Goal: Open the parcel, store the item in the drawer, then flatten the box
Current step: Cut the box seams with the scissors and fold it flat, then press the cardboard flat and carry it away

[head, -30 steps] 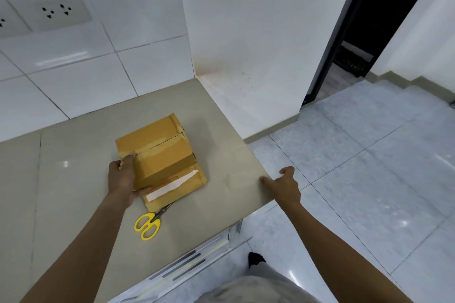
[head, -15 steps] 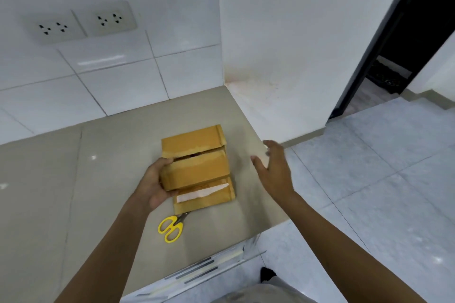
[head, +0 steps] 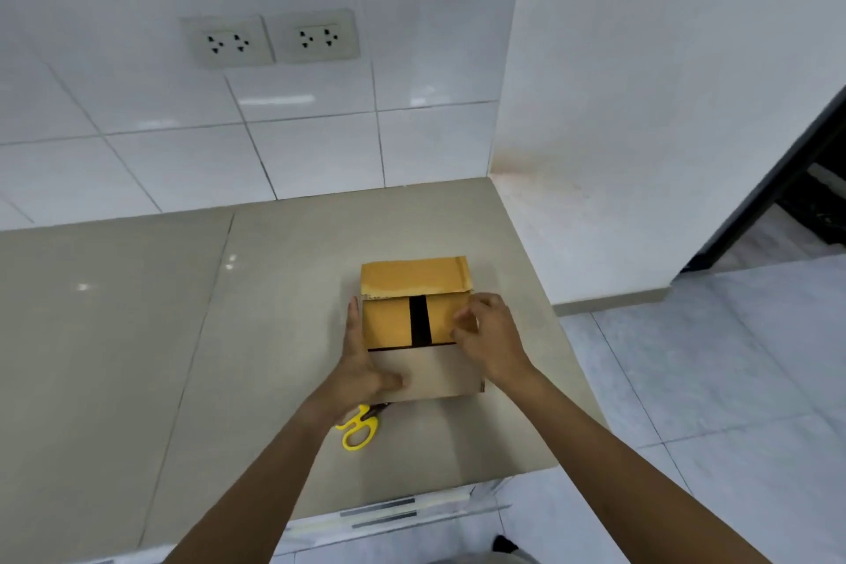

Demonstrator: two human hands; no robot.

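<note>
Two hands are on one box [head: 419, 325], which sits on the counter [head: 137, 334] toward its right end, near the front edge. The left hand [head: 361, 369] lies flat and open against the box's side at 9 o'clock, its thumb pressing the plain near flap; it grips nothing. The right hand [head: 487, 341] has its fingers curled onto the inner flap at 3 o'clock, seemingly pinching its edge, though I cannot tell if it truly holds it. One far flap stands folded back at 12 o'clock, and a dark gap runs between the two inner flaps, so the parcel looks partly opened, its contents hidden. One pair of scissors [head: 359, 428] lies at 7 o'clock, its blades tucked under the box and wrist. A hard tug on the flap could probably tear the cardboard or slide the box toward the counter's edge, and the left forearm might nudge the scissors off. Two wall sockets [head: 270, 39] sit at 11 o'clock.
</note>
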